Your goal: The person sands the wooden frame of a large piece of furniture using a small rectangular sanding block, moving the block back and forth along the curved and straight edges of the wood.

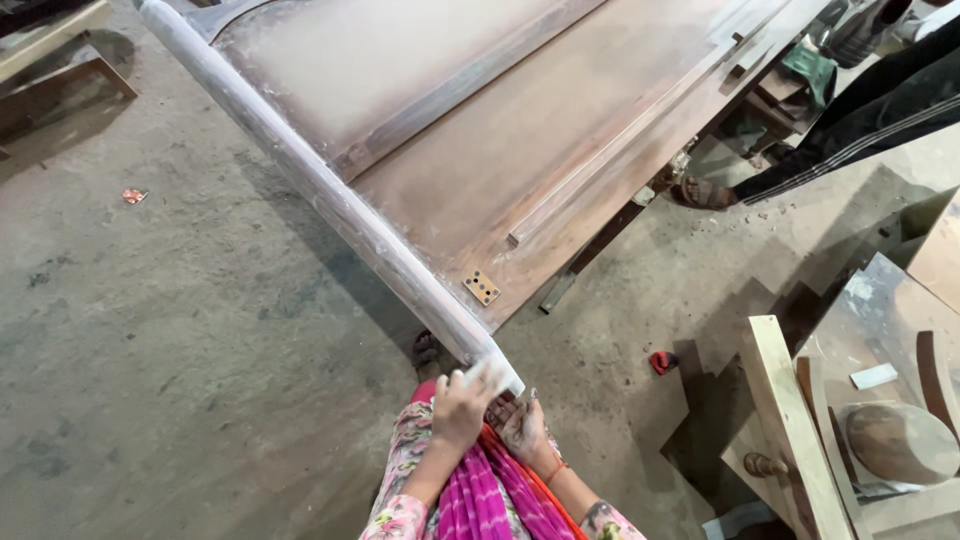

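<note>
A large brown wooden panel [520,130] lies raised off the floor, with a long rounded rail [330,190] along its near edge, white with dust or filler. My left hand [462,405] presses a small pale piece, likely sandpaper, against the rail's near end. Just under that end, my right hand [522,428] is held palm up with dusty fingers apart and holds nothing. A pink scarf and floral sleeves show below my hands.
Another person's dark-trousered leg and sandalled foot [705,193] stand at the panel's far right. Wooden furniture parts [790,420] and a round wooden piece [900,440] sit at the right. A brass hinge plate [482,287] lies on the panel. The dusty concrete floor [170,330] spreads left.
</note>
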